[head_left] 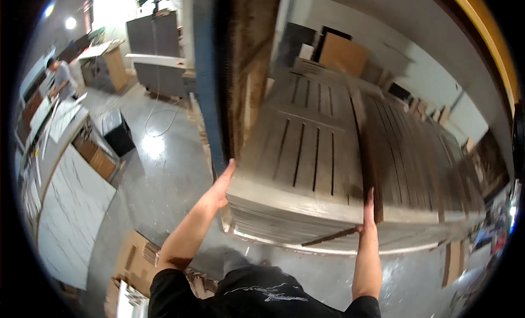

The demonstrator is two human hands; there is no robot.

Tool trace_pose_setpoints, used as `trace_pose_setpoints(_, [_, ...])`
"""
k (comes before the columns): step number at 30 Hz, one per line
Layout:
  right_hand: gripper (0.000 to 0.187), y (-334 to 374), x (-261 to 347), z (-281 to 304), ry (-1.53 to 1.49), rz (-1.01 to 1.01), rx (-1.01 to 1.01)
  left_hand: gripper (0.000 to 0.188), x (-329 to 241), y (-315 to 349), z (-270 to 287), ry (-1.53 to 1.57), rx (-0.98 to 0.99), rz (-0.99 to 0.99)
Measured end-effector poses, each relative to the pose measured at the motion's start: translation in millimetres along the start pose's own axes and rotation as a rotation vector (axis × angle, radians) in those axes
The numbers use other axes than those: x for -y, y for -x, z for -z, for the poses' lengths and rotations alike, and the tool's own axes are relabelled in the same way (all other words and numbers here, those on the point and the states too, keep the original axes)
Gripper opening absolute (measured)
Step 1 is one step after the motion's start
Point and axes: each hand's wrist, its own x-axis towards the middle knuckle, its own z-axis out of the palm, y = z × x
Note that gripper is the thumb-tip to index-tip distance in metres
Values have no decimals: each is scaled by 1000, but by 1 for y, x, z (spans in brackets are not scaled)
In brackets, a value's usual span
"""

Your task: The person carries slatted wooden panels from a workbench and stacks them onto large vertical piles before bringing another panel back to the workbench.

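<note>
Touching the left edge of a slotted board (260, 168) with a straightened left hand (220, 190) — and its right side, beside a dark strip (367, 154), with the right hand (369, 213). Off to the left — a marbled sheet (75, 203), a black box (118, 134).

I see a black shirt (246, 304) with short sleeves (172, 290). A thin, wiggly white print (286, 298) runs across its front. The arms (188, 230) below are bare.
</note>
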Motion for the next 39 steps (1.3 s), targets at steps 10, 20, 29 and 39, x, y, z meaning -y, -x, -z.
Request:
trace_pose_setpoints(10, [67, -36, -25, 11, -211, 319, 53, 84, 5, -4, 5, -292, -90, -191])
trace_pose_setpoints(20, [92, -49, 10, 39, 131, 190, -91, 78, -4, -10, 9, -281, -92, -257])
trace_pose_setpoints(29, [56, -34, 38, -28, 365, 385, -281, 73, 8, -55, 5, 13, 28, -408])
trace_pose_setpoints(39, [55, -42, 38, -24, 632, 276, -320, 72, 34, -68, 18, -165, -69, -397])
